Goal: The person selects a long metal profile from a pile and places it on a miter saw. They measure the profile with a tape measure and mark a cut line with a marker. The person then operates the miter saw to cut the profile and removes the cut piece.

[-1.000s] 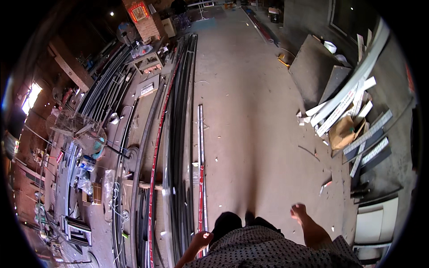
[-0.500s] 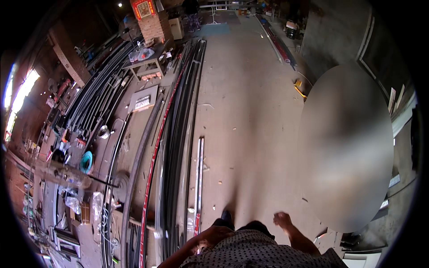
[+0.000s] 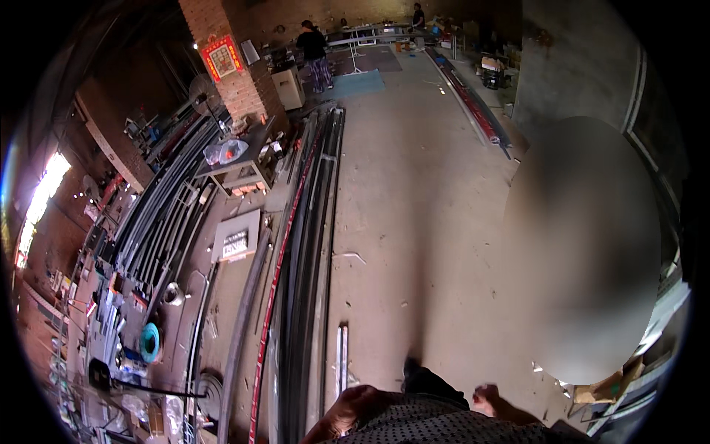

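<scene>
My left hand (image 3: 360,402) hangs low beside my patterned shirt (image 3: 436,422). Its fingers are partly hidden, so how far they are curled is unclear. The nearest things to it are long dark metal profiles (image 3: 299,296) lying on the floor at the left, and a short pale profile (image 3: 342,359) just ahead. On the other side, my right hand (image 3: 486,399) swings over bare floor with its fingers curled in. Nothing shows in it. One dark shoe (image 3: 411,362) is visible ahead of my body.
A work table (image 3: 240,159) and a brick pillar (image 3: 240,89) stand at the left. Two people work far ahead, one beside a blue mat (image 3: 359,83). More profiles (image 3: 466,96) lie at far right. A large blurred oval covers part of the right side.
The view has tilted up and moved forward, showing more of the far end. The short pale profile has slid toward the lower edge. Both my hands now sit lower in view.
</scene>
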Tool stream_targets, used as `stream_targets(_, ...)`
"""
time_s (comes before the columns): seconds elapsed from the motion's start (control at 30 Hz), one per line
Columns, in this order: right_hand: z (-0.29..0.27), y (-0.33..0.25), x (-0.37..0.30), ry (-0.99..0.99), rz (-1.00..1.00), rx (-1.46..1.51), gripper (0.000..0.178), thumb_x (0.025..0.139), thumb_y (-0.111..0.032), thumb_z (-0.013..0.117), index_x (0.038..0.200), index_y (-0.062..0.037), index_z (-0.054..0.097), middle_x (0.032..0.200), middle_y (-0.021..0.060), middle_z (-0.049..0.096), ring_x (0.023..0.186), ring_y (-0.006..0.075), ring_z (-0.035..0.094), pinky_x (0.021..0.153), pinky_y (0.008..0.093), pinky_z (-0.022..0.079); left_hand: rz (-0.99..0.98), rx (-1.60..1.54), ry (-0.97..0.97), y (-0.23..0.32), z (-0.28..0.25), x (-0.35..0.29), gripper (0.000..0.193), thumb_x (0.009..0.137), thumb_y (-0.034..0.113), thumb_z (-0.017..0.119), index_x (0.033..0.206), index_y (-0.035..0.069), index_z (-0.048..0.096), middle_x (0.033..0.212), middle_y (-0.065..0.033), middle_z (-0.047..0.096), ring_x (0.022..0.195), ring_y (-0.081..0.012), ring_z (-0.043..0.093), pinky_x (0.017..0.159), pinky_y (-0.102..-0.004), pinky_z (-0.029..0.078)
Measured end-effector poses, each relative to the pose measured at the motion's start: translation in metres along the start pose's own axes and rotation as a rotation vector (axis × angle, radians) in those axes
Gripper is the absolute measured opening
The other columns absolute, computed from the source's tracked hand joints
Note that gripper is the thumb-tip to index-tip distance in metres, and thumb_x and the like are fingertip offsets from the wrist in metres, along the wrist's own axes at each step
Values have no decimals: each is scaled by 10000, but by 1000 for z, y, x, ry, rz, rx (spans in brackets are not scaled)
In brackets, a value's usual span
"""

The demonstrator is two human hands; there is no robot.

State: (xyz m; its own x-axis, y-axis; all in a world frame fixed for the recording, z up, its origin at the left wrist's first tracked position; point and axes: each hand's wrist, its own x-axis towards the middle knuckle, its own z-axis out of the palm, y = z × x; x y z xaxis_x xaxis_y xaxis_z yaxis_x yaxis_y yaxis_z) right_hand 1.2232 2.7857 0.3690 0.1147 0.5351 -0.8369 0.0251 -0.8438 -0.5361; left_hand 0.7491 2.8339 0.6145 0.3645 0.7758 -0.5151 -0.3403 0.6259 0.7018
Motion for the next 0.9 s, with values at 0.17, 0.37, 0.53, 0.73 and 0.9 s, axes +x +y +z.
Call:
stream_targets(0.17, 42, -295, 98, 37, -439, -86, 124, 917, -120, 594, 905, -12, 653, 748, 74, 648, 642, 170, 649, 565, 325, 546, 223, -91, -133, 137, 16, 100, 279, 1081, 233, 549, 1120, -12, 675, 974, -30, 700, 893, -125, 668, 803, -286, 550)
stream_targets(0.37, 156, -530, 102, -105, -839, -721, 266, 932, -243, 618, 1109, -63, 702, 925, 172, 734, 871, 333, 719, 787, 410, 575, -144, 997, -70, 167, -35, 236, 386, 1081, 329, 487, 1285, 48, 656, 1084, -138, 714, 1035, -254, 678, 936, -339, 515)
stream_targets(0.53, 194, -545, 180, -205, -798, -904, 307, 952, -283, 601, 1105, -38, 704, 1058, 192, 716, 965, 359, 696, 866, 442, 542, -181, 1000, -176, 250, -79, 377, 362, 1043, 293, 535, 1292, 63, 661, 1251, -181, 687, 1156, -290, 654, 1008, -348, 480)
stream_targets(0.73, 215, -684, 225, -585, -567, -975, 509, 974, -495, 544, 1131, -37, 702, 1101, 226, 712, 1055, 342, 688, 922, 429, 513, -75, 758, -395, 423, -72, 455, 294, 986, 187, 618, 1222, 21, 679, 1179, -153, 701, 1112, -231, 657, 981, -335, 480)
stream_targets(0.9, 232, -774, 298, -816, -400, -780, 651, 991, -650, 526, 1207, -62, 702, 1129, 125, 729, 1120, 175, 647, 989, 344, 464, -55, 753, -281, 505, -112, 533, 245, 965, 151, 649, 1160, 9, 691, 1060, -115, 700, 1017, -173, 645, 911, -314, 485)
